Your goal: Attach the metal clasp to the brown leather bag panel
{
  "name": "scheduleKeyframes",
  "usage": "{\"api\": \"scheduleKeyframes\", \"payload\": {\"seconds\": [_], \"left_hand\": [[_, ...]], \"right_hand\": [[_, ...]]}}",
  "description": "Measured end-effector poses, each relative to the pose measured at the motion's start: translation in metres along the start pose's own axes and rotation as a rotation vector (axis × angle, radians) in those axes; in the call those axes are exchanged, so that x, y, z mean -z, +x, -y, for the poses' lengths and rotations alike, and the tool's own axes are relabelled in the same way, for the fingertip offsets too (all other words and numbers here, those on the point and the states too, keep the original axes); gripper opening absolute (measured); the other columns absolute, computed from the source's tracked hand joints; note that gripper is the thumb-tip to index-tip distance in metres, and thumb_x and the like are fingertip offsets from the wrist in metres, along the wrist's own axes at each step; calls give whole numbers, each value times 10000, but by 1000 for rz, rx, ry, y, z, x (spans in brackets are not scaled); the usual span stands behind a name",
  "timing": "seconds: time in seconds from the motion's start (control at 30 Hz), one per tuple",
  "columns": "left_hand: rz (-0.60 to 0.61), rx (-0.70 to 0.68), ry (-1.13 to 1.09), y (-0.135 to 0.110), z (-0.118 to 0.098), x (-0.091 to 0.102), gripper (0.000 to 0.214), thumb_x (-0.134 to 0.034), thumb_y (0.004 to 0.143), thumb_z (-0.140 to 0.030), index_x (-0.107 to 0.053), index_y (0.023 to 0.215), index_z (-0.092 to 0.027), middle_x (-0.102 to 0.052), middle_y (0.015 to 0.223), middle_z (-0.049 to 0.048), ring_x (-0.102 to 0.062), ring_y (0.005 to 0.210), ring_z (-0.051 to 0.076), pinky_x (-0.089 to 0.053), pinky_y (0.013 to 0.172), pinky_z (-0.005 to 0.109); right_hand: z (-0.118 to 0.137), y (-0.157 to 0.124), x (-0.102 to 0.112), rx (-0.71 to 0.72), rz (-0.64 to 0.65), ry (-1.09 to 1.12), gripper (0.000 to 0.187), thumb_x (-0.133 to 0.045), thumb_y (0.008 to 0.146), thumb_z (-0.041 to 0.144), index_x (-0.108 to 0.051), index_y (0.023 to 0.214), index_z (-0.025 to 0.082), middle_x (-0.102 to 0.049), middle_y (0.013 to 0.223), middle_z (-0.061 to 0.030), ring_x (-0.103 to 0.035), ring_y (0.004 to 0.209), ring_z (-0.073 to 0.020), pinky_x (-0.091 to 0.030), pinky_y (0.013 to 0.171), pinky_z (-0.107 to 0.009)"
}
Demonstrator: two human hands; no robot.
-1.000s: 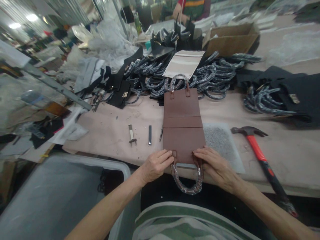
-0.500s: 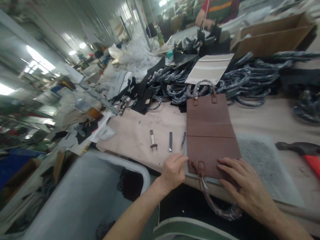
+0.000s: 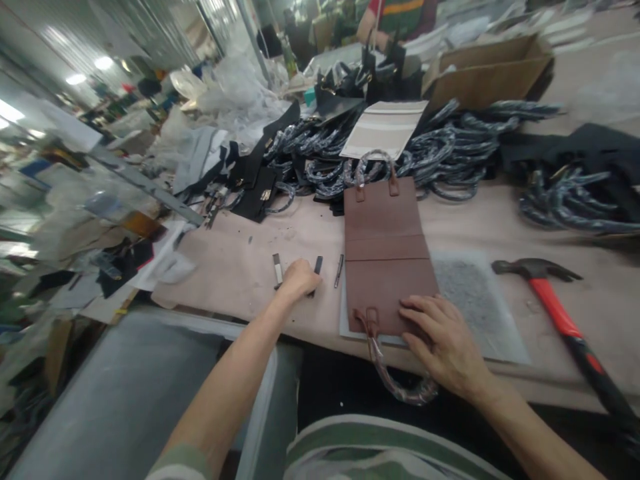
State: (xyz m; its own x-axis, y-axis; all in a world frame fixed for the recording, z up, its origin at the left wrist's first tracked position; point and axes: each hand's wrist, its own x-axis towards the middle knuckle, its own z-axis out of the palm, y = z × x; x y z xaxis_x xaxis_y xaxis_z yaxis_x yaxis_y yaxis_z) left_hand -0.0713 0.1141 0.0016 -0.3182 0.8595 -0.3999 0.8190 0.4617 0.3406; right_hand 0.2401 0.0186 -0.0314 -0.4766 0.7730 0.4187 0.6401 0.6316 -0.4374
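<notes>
A brown leather bag panel (image 3: pixel 387 283) lies spread on the table, with a brown strap handle at its far end and another at its near end. The near handle (image 3: pixel 393 383), wrapped in clear plastic, hangs over the table edge. My right hand (image 3: pixel 445 340) rests on the panel's near right part, fingers apart. To the left, my left hand (image 3: pixel 299 279) is closed around the middle of a narrow, flat dark metal tool (image 3: pixel 319 265). Beside it lies a two-pronged punch (image 3: pixel 278 268), partly covered by that hand. A thin metal rod (image 3: pixel 339 271) lies between the hand and the panel.
A red-handled claw hammer (image 3: pixel 555 307) lies at right, beside a worn translucent mat (image 3: pixel 475 307). Plastic-wrapped handles (image 3: pixel 435 153) and a striped cream piece (image 3: pixel 384 130) are heaped behind. A grey bin (image 3: pixel 125 393) stands below left; a cardboard box (image 3: pixel 490 73) and another person (image 3: pixel 400 20) are beyond.
My left hand has left the panel's near left corner and moved left onto the flat metal tool, which now tilts. My right hand stays on the panel. The view has shifted right.
</notes>
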Motion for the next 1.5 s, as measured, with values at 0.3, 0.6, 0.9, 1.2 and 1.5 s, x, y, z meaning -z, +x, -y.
{"api": "scheduleKeyframes", "payload": {"seconds": [0.3,0.6,0.9,1.2,1.5], "left_hand": [[77,-76,-622,-31,22,0,253,-599,863,-391,-557,844,-142,-708,780,62,-674,620,127,-522,543,208],[188,-297,-1398,-89,-28,-57,461,-841,706,-390,-542,980,-171,-710,806,10,-737,723,178,-615,644,277],[87,-642,-1032,-102,-28,-78,71,-626,903,-191,-614,968,-164,-727,978,64,-715,927,175,-584,853,301],[-51,-813,-812,-105,-25,-83,35,-620,919,-192,-629,936,-163,-752,999,88,-725,880,161,-584,818,287],[-119,-858,-742,-104,-27,-83,44,-621,911,-169,-648,943,-155,-760,962,84,-736,893,172,-591,790,274]], "right_hand": [[8,1,4,-60,25,19,271,-581,896,242,-634,1154,182,-632,1261,-121,-550,1195,-281,-322,1120,-560],[8,2,5,-99,30,47,272,-581,889,255,-654,1144,191,-641,1259,-118,-562,1180,-285,-330,1116,-572],[9,2,3,-96,-99,86,272,-570,862,178,-625,1129,178,-639,1236,-140,-548,1198,-306,-393,1088,-578],[9,3,2,-113,-65,70,296,-542,845,141,-630,1128,150,-632,1251,-146,-526,1222,-313,-381,1105,-580],[8,1,2,-93,-71,52,292,-554,841,142,-622,1125,128,-628,1241,-155,-521,1210,-327,-386,1091,-598]]}}
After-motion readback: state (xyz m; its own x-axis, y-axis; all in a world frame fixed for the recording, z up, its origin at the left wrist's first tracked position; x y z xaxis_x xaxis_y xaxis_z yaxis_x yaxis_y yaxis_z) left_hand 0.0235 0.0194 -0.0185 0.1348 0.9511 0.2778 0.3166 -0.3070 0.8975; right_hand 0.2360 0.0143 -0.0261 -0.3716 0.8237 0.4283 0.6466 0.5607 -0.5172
